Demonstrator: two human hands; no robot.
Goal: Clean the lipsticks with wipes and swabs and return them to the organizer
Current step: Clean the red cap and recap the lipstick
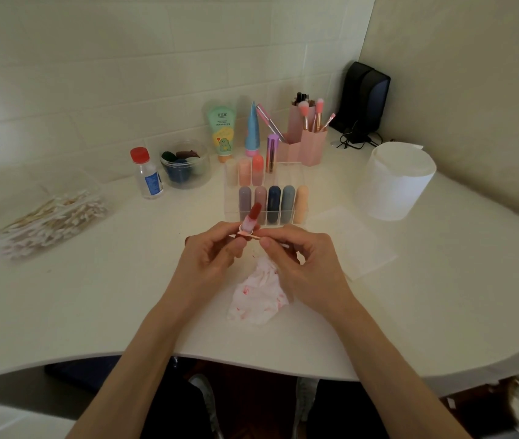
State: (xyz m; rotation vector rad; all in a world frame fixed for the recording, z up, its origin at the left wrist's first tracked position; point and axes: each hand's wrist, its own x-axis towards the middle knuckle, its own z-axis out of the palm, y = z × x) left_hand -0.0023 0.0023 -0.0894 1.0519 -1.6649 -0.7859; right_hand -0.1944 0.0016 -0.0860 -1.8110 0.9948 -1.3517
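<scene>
Pinching the thin cotton swab (pixel 256 237) in your right hand (pixel 302 267), turn its tip gently round the collar of the uncapped red lipstick (pixel 252 218) your left hand (pixel 213 251) grips above the stained white wipe (pixel 258 296), just before the clear acrylic organizer (pixel 293 179).

The white table (pixel 93 312) held swabs (pixel 52 223) at the left. A stained wipe (pixel 258 299) lay in the middle.

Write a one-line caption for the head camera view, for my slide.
Left hand holds an uncapped red lipstick; right hand holds a cotton swab to its base, over a stained wipe.
</scene>
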